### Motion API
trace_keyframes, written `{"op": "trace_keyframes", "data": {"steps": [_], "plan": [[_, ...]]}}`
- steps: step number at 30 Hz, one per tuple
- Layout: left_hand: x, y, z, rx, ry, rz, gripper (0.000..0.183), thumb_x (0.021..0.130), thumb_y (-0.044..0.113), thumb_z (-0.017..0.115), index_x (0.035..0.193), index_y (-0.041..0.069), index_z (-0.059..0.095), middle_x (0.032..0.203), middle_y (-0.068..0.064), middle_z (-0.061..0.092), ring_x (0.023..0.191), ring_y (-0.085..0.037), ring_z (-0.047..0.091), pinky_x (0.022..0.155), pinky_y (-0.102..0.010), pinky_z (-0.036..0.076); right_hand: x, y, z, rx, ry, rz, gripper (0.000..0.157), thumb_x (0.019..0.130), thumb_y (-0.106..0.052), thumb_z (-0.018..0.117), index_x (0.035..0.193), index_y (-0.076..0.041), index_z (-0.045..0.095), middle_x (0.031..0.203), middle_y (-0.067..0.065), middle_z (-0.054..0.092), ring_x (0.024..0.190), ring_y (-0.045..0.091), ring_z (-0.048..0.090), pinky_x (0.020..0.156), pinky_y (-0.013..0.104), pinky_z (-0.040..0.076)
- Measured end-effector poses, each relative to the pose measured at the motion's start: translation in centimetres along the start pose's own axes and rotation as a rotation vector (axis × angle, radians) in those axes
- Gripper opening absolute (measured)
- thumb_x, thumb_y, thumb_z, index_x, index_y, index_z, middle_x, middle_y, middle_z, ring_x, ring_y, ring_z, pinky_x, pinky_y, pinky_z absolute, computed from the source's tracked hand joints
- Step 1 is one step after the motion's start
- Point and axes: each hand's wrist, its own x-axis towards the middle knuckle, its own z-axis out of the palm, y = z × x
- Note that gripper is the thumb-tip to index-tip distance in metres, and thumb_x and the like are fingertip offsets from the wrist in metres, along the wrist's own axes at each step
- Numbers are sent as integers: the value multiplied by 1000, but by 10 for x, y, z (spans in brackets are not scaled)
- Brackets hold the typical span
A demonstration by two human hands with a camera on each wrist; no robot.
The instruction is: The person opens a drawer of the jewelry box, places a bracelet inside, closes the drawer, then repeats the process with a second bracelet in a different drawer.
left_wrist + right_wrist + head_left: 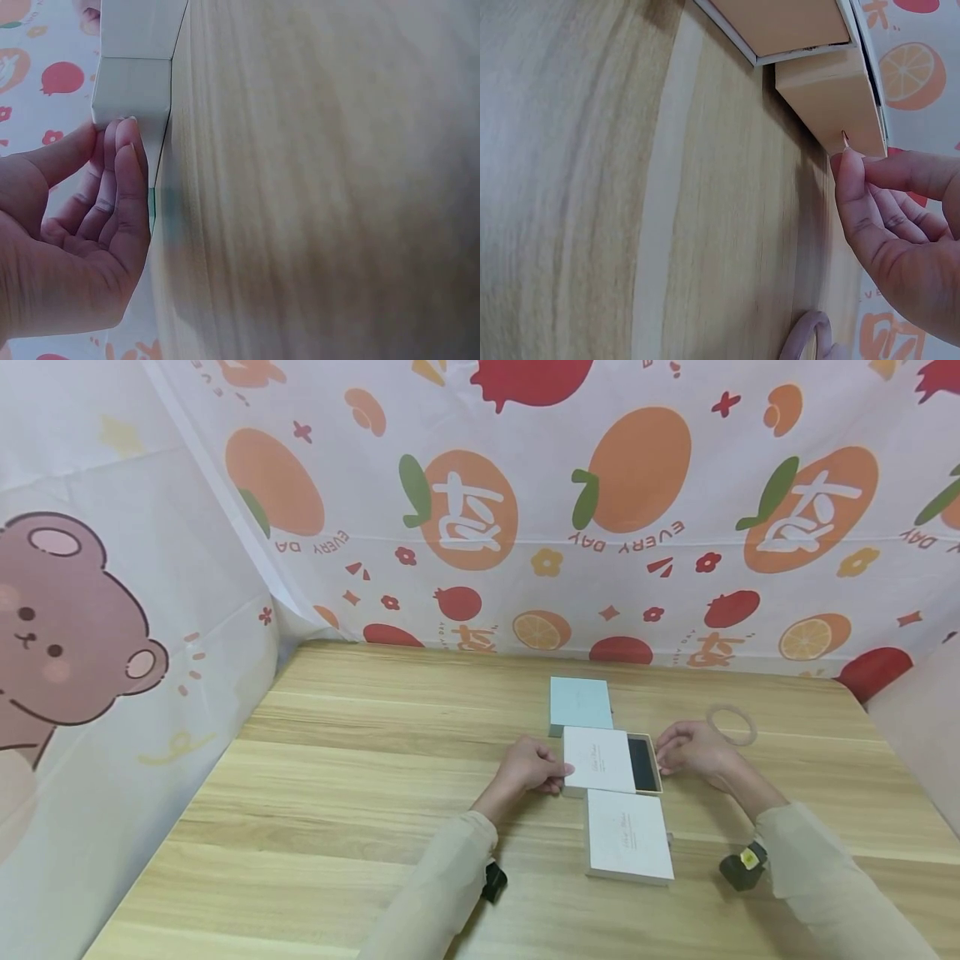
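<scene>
A white drawer box (597, 760) lies in the middle of a row of boxes, its cream-edged tray (642, 763) partly out on the right and dark inside. My left hand (528, 766) grips the box's left end; in the left wrist view the thumb is at the top edge and the fingertips press the end face. With thumb and forefinger, my right hand (900, 217) pinches a small pull tab (845, 140) on the tray's front. Nearer me is a second white box (628, 837), shut, with a tab on its right. A light blue box (581, 702) lies on the far side.
A pale ring-shaped band (731, 707) lies on the wooden table (360, 785) just beyond my right hand. Fruit-print cloth (555, 577) hangs along the far edge, and a bear-print cloth (217, 635) covers the left side.
</scene>
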Motion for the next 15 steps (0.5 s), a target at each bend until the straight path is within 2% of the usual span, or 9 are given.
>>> {"op": "trace_keyframes", "data": {"steps": [15], "plan": [[-1,0,-1,11,-6,15,19,78,9,72,64,-2,64,57,-8,63,50,-14,60,52,-26,54,-8,6,-14,63,24,37,33,71,20,52,103,21,42,77,13,60,67,19,61,67,33,55]]}}
